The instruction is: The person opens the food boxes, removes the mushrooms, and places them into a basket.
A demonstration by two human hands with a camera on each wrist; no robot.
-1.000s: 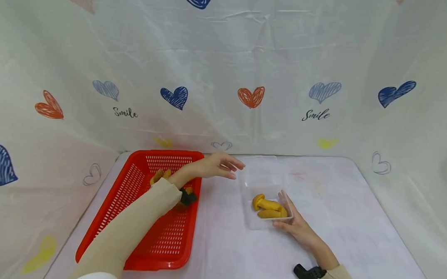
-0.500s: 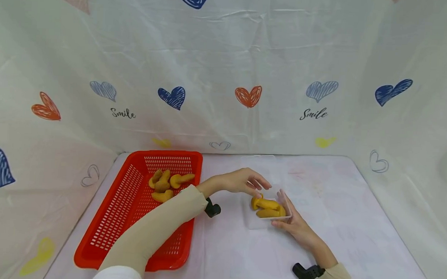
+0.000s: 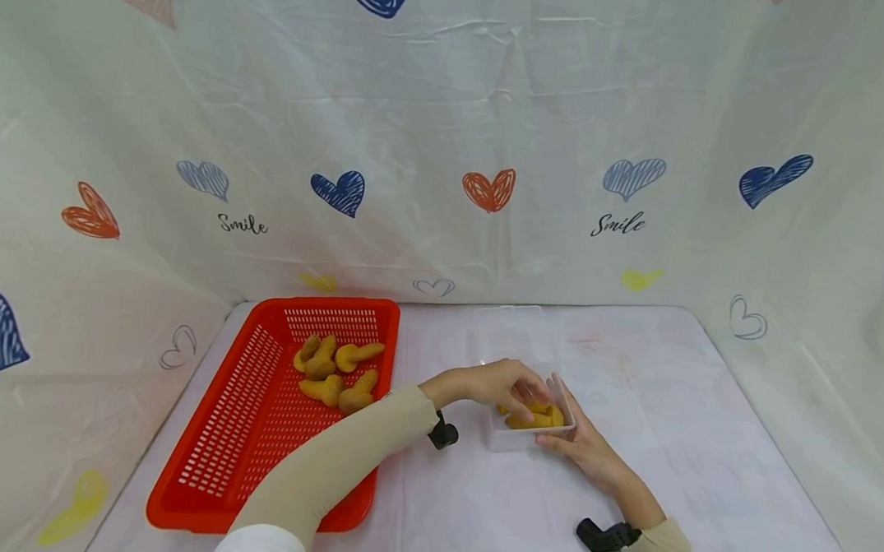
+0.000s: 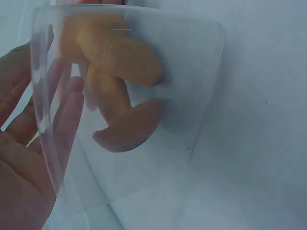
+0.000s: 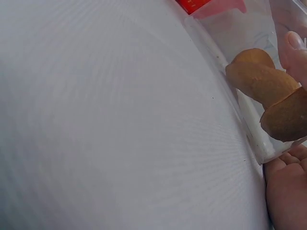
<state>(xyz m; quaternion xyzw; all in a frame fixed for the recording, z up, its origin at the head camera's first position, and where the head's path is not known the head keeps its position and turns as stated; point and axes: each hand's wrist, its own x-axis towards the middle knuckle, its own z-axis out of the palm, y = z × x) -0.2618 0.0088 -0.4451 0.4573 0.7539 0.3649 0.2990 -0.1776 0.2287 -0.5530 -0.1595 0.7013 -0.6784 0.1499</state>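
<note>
A clear plastic box (image 3: 507, 442) stands on the table, right of the middle, with yellow-brown mushrooms (image 3: 526, 421) lying inside. My right hand (image 3: 588, 445) grips its right side, thumb at the front corner and fingers along the far side. My left hand (image 3: 492, 383) reaches over the box from the left, its fingers loosely bent down among the mushrooms and partly covering them. Seen from the left wrist, fingers (image 4: 67, 115) show through the transparent wall close beside the mushrooms (image 4: 124, 55). The right wrist view has a fingertip near the mushrooms (image 5: 261, 81).
A red perforated basket (image 3: 219, 456) takes up the left of the table, with several more mushrooms (image 3: 359, 355) near its far end. My left forearm crosses its right rim. Behind the box lies its clear open lid (image 3: 510, 328). A printed white sheet (image 3: 420, 102) hangs behind the table.
My left hand has moved right and down, from over the basket's far right corner to inside the box, uncovering the mushrooms in the basket. The right hand stays on the box.
</note>
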